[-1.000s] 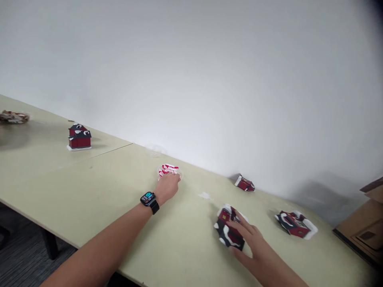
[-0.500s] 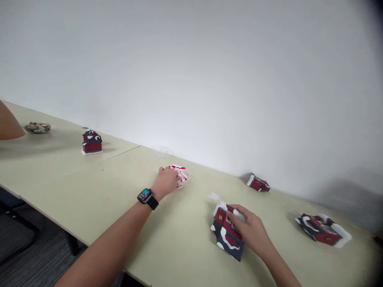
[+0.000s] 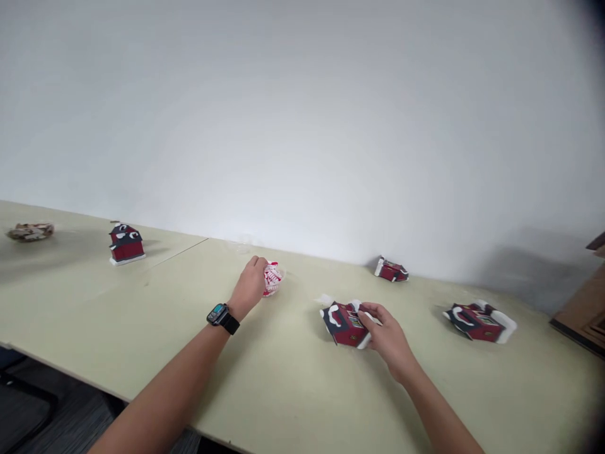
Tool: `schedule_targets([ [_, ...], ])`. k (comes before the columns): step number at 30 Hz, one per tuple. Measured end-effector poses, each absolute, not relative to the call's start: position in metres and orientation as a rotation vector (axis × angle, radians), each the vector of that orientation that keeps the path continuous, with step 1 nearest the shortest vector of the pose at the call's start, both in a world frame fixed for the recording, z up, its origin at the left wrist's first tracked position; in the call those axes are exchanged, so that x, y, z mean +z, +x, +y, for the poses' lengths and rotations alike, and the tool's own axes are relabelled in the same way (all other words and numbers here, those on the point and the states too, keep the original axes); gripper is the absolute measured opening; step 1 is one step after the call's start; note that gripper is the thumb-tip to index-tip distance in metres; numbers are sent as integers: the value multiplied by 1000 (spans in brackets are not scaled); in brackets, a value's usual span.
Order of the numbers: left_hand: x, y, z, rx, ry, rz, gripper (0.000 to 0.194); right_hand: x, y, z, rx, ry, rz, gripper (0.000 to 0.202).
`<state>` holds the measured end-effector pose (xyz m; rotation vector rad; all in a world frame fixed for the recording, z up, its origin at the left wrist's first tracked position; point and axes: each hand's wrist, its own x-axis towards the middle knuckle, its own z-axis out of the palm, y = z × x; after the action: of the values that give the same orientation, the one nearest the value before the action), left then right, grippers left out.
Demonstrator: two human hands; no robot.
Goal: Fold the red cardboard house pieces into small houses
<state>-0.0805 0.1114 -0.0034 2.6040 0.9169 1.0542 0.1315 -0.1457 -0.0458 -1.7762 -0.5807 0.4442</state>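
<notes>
My right hand is closed on the base end of a small red model house with a dark, snow-patched roof. The house lies on its side at the tabletop, roof end to the left. Farther left, my left hand, with a black watch on the wrist, reaches to a small clear container of red-and-white striped pieces. Its fingers are curled at the container's left side. Whatever they pinch is hidden. A scrap of clear plastic lies just behind the held house.
Similar houses stand on the left, lie by the wall and lie at right. A container of brown and white pieces sits far left. Clear plastic lies along the wall. A brown box-like object borders the right.
The house in my right hand has turned, its roof swinging from toward me to the left. My left hand has drawn slightly back over the container's left side. The view has shifted.
</notes>
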Motion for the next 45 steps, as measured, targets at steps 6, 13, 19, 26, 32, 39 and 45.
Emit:
schedule_targets([
  [6,-10,-78,109,1034,2486,826,28,-53,141,-142,286,-1857,-515,63],
  [13,-19,-73,119,1184,2541,672,40,-63,153,-142,144,-1845,-707,71],
  [19,-19,-69,119,1267,2471,660,33,-61,132,-141,394,-1631,-987,86],
  [26,-12,-68,103,1186,2373,546,30,-36,109,-152,669,-1653,-952,106],
  [32,-12,-59,63,901,2070,355,33,-28,90,-149,841,-1420,-999,94],
  [39,-18,-50,35,526,1504,281,49,-40,97,-136,405,-1744,-859,51],
  [45,-20,-48,15,333,1329,342,52,-46,101,-134,276,-1810,-748,54],
])
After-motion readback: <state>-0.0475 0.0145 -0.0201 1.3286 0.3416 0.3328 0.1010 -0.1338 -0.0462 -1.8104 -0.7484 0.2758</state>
